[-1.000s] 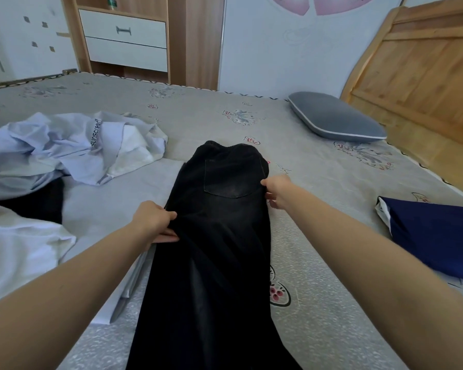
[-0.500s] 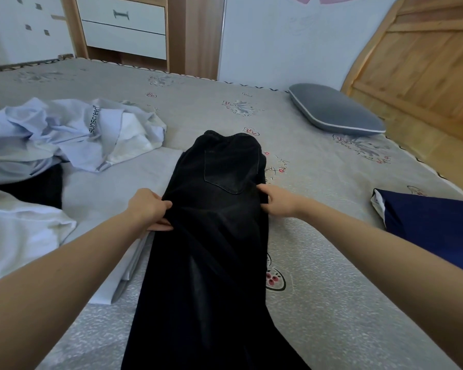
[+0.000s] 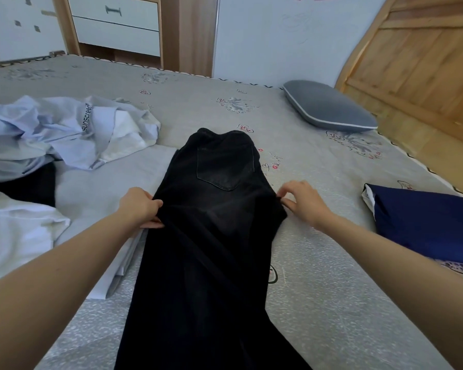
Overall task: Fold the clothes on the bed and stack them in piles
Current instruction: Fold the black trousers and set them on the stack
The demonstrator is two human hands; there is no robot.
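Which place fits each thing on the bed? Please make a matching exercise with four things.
Things:
1. black jeans
2. grey pillow
3. navy folded cloth
4. pale blue sunscreen jacket

Places:
A. far left, crumpled
B. centre, between both hands
C. by the wooden headboard
D. right edge, near side

Pairs: 1-B, 2-C, 3-D, 4-A
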